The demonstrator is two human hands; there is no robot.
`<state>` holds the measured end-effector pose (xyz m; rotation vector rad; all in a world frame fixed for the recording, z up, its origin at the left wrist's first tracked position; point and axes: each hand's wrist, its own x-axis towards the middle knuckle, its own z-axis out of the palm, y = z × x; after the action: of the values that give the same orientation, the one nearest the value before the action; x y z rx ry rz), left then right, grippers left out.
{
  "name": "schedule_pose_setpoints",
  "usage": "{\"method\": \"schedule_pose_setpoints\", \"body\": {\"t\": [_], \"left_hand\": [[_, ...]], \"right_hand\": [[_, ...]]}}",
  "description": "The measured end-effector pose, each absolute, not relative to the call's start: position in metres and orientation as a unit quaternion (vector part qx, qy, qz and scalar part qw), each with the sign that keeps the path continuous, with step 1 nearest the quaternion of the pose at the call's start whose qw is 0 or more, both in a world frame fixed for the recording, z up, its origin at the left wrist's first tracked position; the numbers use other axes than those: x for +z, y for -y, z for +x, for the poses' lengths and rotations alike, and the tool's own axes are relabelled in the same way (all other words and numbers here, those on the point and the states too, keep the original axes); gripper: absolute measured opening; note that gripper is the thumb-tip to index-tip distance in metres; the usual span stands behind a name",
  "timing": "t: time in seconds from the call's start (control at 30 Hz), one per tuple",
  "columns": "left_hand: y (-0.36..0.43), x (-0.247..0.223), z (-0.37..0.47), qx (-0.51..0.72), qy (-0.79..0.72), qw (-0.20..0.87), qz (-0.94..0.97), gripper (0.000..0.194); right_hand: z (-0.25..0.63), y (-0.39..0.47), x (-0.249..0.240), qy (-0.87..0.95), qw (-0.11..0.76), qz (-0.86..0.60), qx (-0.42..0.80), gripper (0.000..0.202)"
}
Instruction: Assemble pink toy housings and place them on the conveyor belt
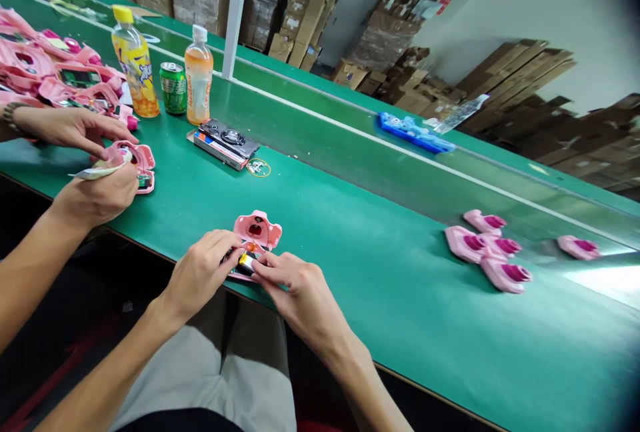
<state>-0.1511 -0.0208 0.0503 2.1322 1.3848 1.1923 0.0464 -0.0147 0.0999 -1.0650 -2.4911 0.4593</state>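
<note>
The right hand [295,280] has its thumb and finger closed on the right end of a small block [247,260], which is yellow, white and black. The left hand [206,271] bends its fingers in at the other side of the block, but I cannot tell if they pinch on anything. The block is in the bottom part of an open pink case [256,229], and the case lies near the front edge of the green table [350,239]. Its lid leans up at the back and has a dark hole in it.

Off to the left, another person's hands [100,189] hold a pink case [145,157] too, and that one is open with a green part inside. Behind those hands is a big pile of pink parts [30,62]. Next to the pile stand a bottle with a yellow cap [135,65], a green can [173,89] and a bottle with a white cap [199,79]. In front of them is a flat box [225,145] with a black thing on top, and a yellow ring [259,167] lies just beside it.

To the right are five pink toys [503,262] with dark pink round ends, four close together and one apart. Farther back is a blue tray [415,135], and brown boxes [515,79] are piled behind the table
</note>
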Motion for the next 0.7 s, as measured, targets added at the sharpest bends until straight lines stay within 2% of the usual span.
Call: {"method": "schedule_pose_setpoints", "body": {"t": [0.13,0.3,0.37,0.43,0.57,0.7], "left_hand": [[0.022,0.049,-0.151,0.41,-0.475,0.13,0.768,0.021],[0.023,0.053,-0.16,0.367,-0.435,0.142,0.81,0.022],[0.024,0.054,-0.164,0.331,-0.411,0.141,0.837,0.035],[0.025,0.054,-0.166,0.309,-0.4,0.129,0.853,0.04],[0.025,0.051,-0.166,0.312,-0.4,0.119,0.854,0.031],[0.024,0.045,-0.166,0.323,-0.393,0.095,0.856,0.037]], "right_hand": [[0.041,0.019,0.095,0.901,0.18,-0.382,0.101,0.027],[0.042,0.02,0.102,0.926,0.107,-0.361,0.025,0.034],[0.044,0.02,0.102,0.928,0.102,-0.358,0.02,0.036],[0.045,0.024,0.094,0.923,0.14,-0.358,0.01,0.035],[0.045,0.04,0.068,0.88,0.281,-0.382,-0.026,0.033],[0.053,0.034,0.074,0.815,0.404,-0.412,-0.047,0.015]]}}
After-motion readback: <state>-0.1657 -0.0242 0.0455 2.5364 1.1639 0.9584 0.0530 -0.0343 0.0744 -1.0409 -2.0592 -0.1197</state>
